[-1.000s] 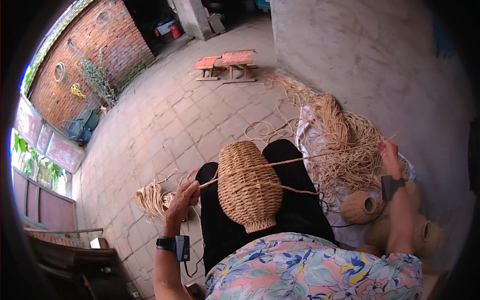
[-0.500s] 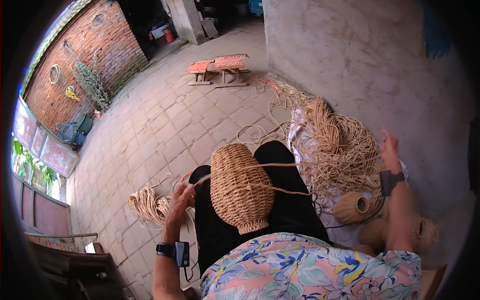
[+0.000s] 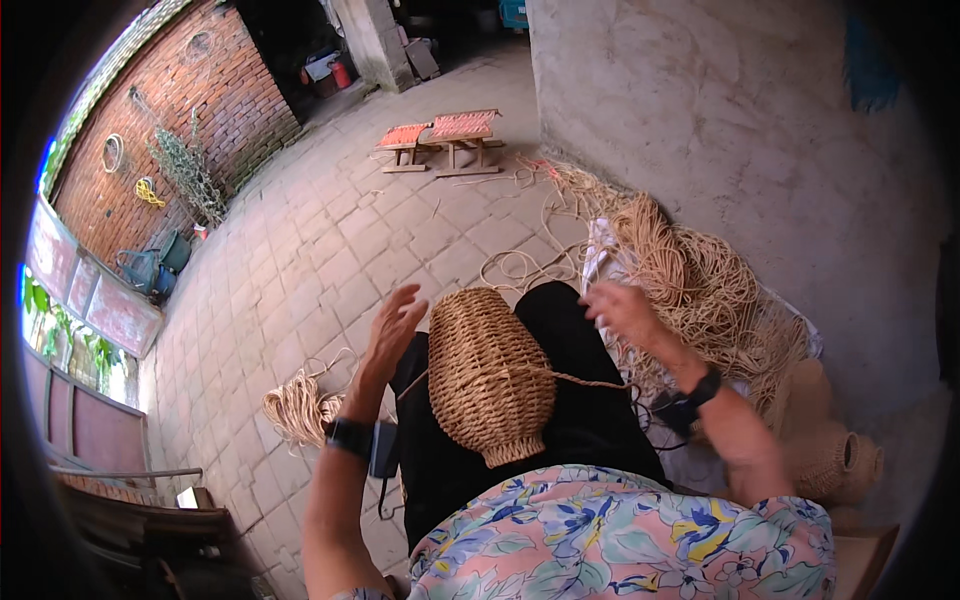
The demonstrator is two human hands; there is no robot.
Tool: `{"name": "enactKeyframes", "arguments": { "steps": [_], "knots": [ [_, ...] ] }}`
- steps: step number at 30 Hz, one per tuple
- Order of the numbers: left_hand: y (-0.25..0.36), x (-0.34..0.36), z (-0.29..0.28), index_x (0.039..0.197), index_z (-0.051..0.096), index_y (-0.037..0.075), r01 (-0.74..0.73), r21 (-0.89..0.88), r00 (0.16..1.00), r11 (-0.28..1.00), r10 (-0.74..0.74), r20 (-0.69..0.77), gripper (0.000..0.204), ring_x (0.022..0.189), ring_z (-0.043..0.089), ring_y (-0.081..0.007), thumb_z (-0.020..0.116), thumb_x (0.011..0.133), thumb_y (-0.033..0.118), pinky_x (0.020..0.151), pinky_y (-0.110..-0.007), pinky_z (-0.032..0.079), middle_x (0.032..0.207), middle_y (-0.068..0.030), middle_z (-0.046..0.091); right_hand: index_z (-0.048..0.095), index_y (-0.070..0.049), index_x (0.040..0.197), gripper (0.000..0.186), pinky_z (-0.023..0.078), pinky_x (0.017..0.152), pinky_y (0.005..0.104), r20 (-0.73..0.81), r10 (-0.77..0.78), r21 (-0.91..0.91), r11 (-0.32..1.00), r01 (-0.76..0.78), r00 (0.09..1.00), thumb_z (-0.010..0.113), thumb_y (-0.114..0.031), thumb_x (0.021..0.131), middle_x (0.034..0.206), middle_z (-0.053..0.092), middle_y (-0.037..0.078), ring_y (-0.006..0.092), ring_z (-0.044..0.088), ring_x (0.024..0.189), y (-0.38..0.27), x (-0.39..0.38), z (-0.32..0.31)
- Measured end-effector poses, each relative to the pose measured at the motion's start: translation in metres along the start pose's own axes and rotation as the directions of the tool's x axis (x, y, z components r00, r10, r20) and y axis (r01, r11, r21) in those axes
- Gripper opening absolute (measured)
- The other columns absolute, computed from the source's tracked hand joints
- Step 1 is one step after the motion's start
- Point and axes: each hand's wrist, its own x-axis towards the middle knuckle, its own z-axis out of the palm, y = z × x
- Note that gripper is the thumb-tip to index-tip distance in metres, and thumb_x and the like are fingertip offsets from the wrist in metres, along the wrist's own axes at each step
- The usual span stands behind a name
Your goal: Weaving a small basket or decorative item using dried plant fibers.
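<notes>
A woven straw-coloured basket (image 3: 490,375), shaped like a vase with a narrow neck towards me, lies on my black-trousered lap. A twisted cord (image 3: 590,382) crosses its middle and trails off to either side. To the left of the basket, my left hand (image 3: 395,325) is raised with its fingers stretched and nothing in them. My right hand (image 3: 630,312) hovers beyond my right knee, slightly blurred, its fingers apart and seemingly free of cord. Neither hand touches the basket.
Loose cord lies heaped (image 3: 690,280) on a white sheet at right, near the concrete wall (image 3: 730,120). Finished-looking woven vessels (image 3: 825,460) lie beside my right elbow. A smaller cord bundle (image 3: 300,405) rests on the paving at left. Two low stools (image 3: 460,128) stand ahead.
My left hand has let go of the cord and risen. My right hand has swung inward from the far right towards the basket. The upper stretch of cord over the basket is gone.
</notes>
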Motion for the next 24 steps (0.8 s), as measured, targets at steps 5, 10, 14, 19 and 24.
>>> {"name": "enactKeyframes", "arguments": {
  "steps": [5, 10, 14, 19, 24],
  "knots": [
    [0.004, 0.005, 0.014, 0.119, 0.059, 0.004, -0.177, 0.077, 0.984, 0.981, 0.179, -0.01, 0.037, 0.105, 0.059, -0.0237, 0.061, 0.09, 0.027, 0.086, -0.036, 0.048, 0.118, -0.0168, 0.059, 0.063, -0.001, 0.099, 0.016, 0.049, 0.061, 0.0354, 0.134, -0.365, -0.366, 0.846, 0.388, 0.921, 0.06, -0.014, 0.091, 0.08, 0.064, 0.014, 0.0285, 0.065, 0.071, -0.018, -0.013, 0.067],
    [0.03, -0.057, 0.017, 0.106, 0.064, -0.001, -0.205, 0.093, 0.964, 0.974, 0.217, -0.156, 0.023, 0.082, 0.059, -0.0171, 0.059, 0.09, 0.015, 0.074, -0.028, 0.048, 0.092, -0.0095, 0.063, 0.065, -0.004, 0.103, 0.017, 0.049, 0.061, 0.0334, 0.066, -0.478, -0.303, 0.827, 0.474, 0.876, 0.061, -0.004, 0.087, 0.079, 0.062, 0.011, 0.0244, 0.063, 0.072, -0.048, -0.041, 0.057],
    [0.045, -0.089, 0.021, 0.098, 0.063, -0.001, -0.176, -0.209, 0.955, 0.962, 0.115, -0.272, 0.023, 0.076, 0.053, -0.0111, 0.058, 0.091, 0.02, 0.07, -0.025, 0.043, 0.082, -0.0031, 0.06, 0.068, -0.008, 0.107, 0.028, 0.049, 0.057, 0.0306, 0.152, -0.583, -0.318, 0.736, 0.598, 0.798, 0.066, -0.003, 0.079, 0.073, 0.055, 0.008, 0.023, 0.061, 0.066, -0.07, -0.053, 0.07],
    [0.05, -0.112, 0.032, 0.098, 0.064, 0.003, -0.33, 0.136, 0.907, 0.934, 0.354, -0.228, 0.013, 0.075, 0.058, -0.0133, 0.063, 0.089, 0.012, 0.064, -0.028, 0.047, 0.084, -0.0035, 0.06, 0.068, -0.01, 0.099, 0.024, 0.05, 0.054, 0.0335, 0.274, -0.656, -0.472, 0.545, 0.693, 0.703, 0.067, -0.005, 0.076, 0.071, 0.054, 0.007, 0.0226, 0.061, 0.063, -0.062, -0.045, 0.087],
    [0.053, -0.109, 0.05, 0.093, 0.068, 0.008, -0.545, 0.463, 0.804, 0.699, 0.592, 0.053, 0.021, 0.073, 0.062, -0.0263, 0.076, 0.074, 0.006, 0.064, -0.035, 0.051, 0.084, -0.0086, 0.06, 0.066, -0.008, 0.091, 0.012, 0.05, 0.058, 0.0346, 0.309, -0.63, -0.475, 0.547, 0.689, 0.712, 0.067, -0.01, 0.079, 0.074, 0.057, 0.008, 0.0246, 0.061, 0.066, -0.055, -0.035, 0.089]
  ]
}}
